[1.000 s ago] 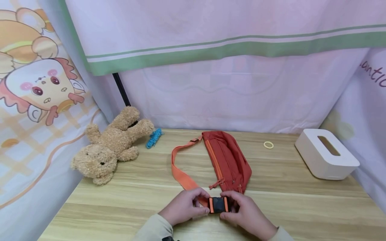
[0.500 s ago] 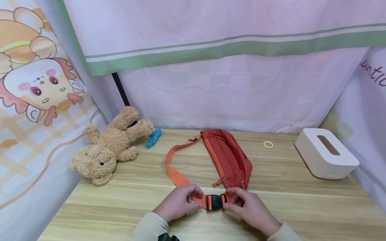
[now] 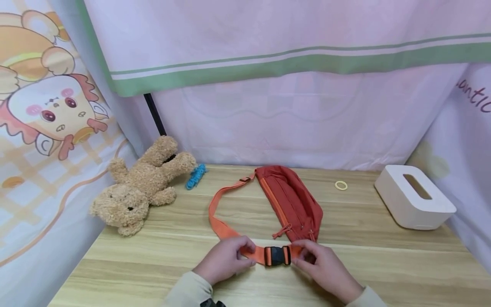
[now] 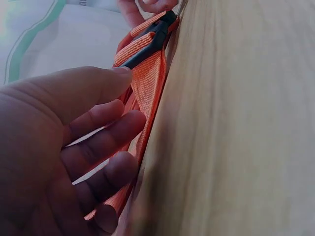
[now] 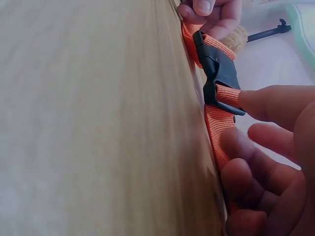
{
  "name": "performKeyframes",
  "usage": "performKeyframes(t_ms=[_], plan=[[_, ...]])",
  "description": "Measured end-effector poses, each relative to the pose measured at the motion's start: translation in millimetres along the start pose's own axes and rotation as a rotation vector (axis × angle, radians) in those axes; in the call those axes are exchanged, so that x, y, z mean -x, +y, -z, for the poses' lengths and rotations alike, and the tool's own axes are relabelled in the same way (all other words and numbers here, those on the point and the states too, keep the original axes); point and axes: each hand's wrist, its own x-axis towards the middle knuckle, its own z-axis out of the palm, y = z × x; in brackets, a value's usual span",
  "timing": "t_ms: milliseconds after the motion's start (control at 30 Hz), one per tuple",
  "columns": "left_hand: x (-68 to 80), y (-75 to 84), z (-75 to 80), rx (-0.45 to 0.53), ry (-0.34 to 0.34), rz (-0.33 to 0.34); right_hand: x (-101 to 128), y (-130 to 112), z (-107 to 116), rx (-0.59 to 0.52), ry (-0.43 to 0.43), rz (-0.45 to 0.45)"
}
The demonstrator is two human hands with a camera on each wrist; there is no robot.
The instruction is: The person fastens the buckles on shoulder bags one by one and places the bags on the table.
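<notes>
A red waist bag (image 3: 289,200) lies on the table, its orange strap (image 3: 217,221) curving left and round to the front. The black side-release buckle (image 3: 277,256) is joined and lies flat between the two hands. My left hand (image 3: 226,261) holds the strap just left of the buckle, thumb at the near edge and fingers at the far edge. On the other side, my right hand (image 3: 324,266) grips the strap close to the buckle's right end. In the right wrist view, its thumb touches the webbing at the buckle (image 5: 221,69), with the other fingers curled beside the strap.
A teddy bear (image 3: 142,187) lies at the left, beside a bundle of blue cord (image 3: 196,176). To the back right are a pale yellow ring (image 3: 341,185) and a white tissue box (image 3: 416,197). Curtains (image 3: 268,123) border the wooden table (image 3: 368,260).
Both hands have slid outward from the buckle onto the strap, the left leftward and the right rightward. The strap's loop has spread further left, and the bag's lower end has shifted slightly right.
</notes>
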Motion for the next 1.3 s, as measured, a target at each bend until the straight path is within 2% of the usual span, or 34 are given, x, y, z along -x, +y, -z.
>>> performKeyframes(t_ms=[133,267,400,567,767,867,1133,1300], plan=[[-2.8,0.2,-1.6,-0.046,0.033,-0.086,0.5,-1.0,2.7,0.019,0.076,0.064],[-9.7,-0.3,-2.6,-0.153,0.073,-0.187,-2.3,-0.2,6.0,0.061,0.155,0.149],[-17.6,-0.5,-2.5,-0.233,0.086,-0.226,-7.6,3.0,8.0,0.124,0.152,0.169],[-24.0,-1.8,1.2,-0.219,0.04,-0.184,-13.2,7.1,9.4,0.193,0.093,0.152],[-29.2,-8.0,6.1,-0.151,-0.001,-0.097,-16.0,9.4,14.7,0.261,0.097,0.159],[-29.3,-10.5,9.8,-0.138,-0.002,-0.066,-18.0,10.1,17.7,0.291,0.1,0.142],[-25.5,-17.4,19.9,-0.155,0.016,-0.039,-21.6,14.0,23.5,0.319,0.084,0.087],[-23.0,-24.2,26.3,-0.125,0.017,-0.01,-23.4,18.0,25.7,0.324,0.078,0.045]])
